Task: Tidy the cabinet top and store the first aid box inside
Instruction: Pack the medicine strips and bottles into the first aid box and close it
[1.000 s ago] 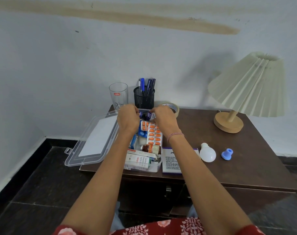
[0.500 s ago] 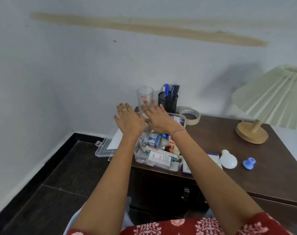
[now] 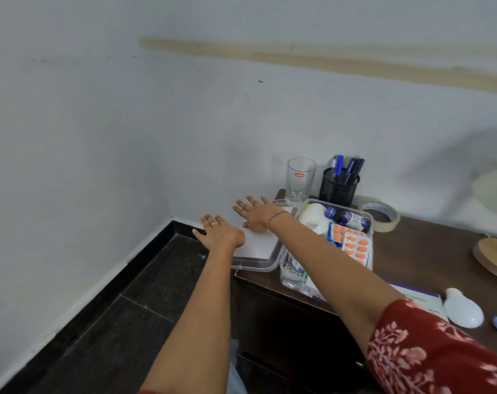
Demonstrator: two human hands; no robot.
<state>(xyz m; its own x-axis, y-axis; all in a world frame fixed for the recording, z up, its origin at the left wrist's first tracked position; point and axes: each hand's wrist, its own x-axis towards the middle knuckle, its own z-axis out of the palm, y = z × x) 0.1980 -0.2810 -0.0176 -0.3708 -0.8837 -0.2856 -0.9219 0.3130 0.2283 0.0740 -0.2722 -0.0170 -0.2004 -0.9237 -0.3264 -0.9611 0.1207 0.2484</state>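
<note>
Leaves bottle in first aid box; now spreads fingers of left hand and right hand over lid; closing probably next.

A clear plastic first aid box stands open at the left end of the dark brown wooden surface. In it lie orange blister packs and a dark bottle. Its clear flat lid, lined with white paper, lies open to the box's left, overhanging the edge. The left hand and right hand are spread over this lid with fingers straight. Behind the box stand a clear drinking glass and a black mesh pen holder, with a beige tape roll just to its right. Well to the box's right lies a white light bulb.
</note>
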